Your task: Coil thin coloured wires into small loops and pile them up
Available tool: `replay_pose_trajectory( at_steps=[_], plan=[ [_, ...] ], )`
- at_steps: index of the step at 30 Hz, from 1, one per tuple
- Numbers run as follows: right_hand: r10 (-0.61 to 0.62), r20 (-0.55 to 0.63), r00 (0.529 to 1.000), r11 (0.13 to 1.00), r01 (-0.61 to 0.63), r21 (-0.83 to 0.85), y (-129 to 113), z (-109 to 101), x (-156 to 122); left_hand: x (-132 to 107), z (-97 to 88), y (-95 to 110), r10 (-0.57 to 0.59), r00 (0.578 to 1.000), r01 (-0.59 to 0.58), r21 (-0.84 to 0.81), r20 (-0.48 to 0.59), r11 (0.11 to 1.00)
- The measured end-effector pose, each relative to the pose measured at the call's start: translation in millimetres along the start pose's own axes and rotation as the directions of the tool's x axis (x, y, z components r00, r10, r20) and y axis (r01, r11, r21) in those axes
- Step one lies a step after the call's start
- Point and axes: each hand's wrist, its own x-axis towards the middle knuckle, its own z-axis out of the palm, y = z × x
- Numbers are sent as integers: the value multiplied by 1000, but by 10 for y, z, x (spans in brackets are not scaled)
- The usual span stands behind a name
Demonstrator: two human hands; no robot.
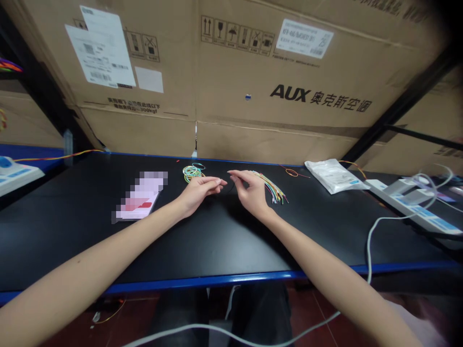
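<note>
Both my hands meet over the middle of the black table [217,241]. My left hand [200,191] is closed in a pinch, fingertips pointing right. My right hand [251,190] is also pinched, and a thin dark wire [231,186] runs between the two pinches. Just behind my right hand lies a loose bundle of coloured wires [274,189]. A small coil of green and yellow wires [192,172] rests behind my left hand.
A pink card [139,198] lies left of my hands. At the right are a white plastic bag [334,175], a power strip [412,207] and a grey cable [369,241] hanging over the edge. Cardboard boxes [253,72] wall the back.
</note>
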Motion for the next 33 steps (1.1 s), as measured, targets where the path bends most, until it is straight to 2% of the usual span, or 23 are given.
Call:
replay_pose_trajectory(
  at_steps=[2, 4, 18, 33],
  plan=[
    [-81, 42, 996, 995, 83, -61, -19, -1, -18, 6, -8, -5, 5, 1000, -5, 8, -17, 1000],
    [-112, 64, 992, 988, 118, -103, -26, -3, -28, 12, -19, -9, 14, 999, -13, 13, -39, 1000],
    [-190, 201, 961, 943, 236, -234, -38, -49, -15, 19, -14, -36, 83, 994, -70, 169, -70, 983],
    [-253, 282, 925, 885, 339, -320, -51, -72, -11, -16, 2, -2, 88, 994, -59, 344, -69, 937]
  ],
)
